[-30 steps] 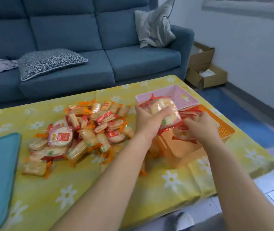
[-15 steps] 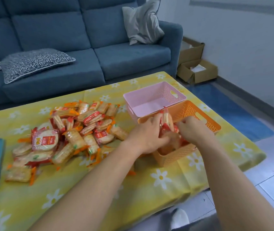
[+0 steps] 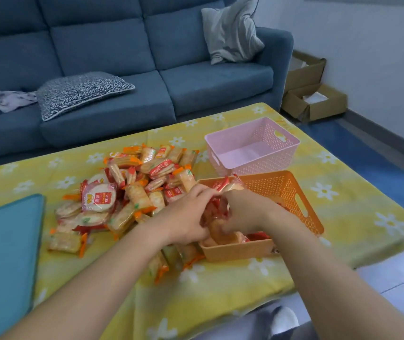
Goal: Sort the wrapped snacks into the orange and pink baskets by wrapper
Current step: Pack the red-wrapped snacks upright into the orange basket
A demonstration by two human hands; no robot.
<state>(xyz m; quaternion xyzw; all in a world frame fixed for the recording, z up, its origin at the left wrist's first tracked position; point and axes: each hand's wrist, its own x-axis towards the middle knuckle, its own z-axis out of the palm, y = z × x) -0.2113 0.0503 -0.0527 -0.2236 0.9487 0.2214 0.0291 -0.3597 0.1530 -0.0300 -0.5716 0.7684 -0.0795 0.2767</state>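
Head view looks down on a table (image 3: 358, 217) draped in a yellow flowered cloth, with both of the person's arms reaching forward over its near edge. The left hand (image 3: 187, 217) and right hand (image 3: 246, 213) meet above the near left corner of the orange basket (image 3: 312, 218), which stands toward the table's right edge. Between them sits a bunch of red-wrapped snacks (image 3: 214, 214). The fingers of both hands are curled around this bunch from either side, the left hand's thumb and fingertips closing on its top. The lower packets of the bunch are inside the basket against its near wall. The grip is slightly blurred, so the number of packets held cannot be told.

The pink basket (image 3: 257, 165) stands just beyond the orange one, toward the far right corner, its near wall almost touching the orange rim. A pile of snacks (image 3: 132, 192) in red and orange wrappers spreads across the middle of the table, just left of the left hand, and a few packets lie under the left forearm beside the orange basket. A teal mat (image 3: 4, 253) lies at the table's left edge.
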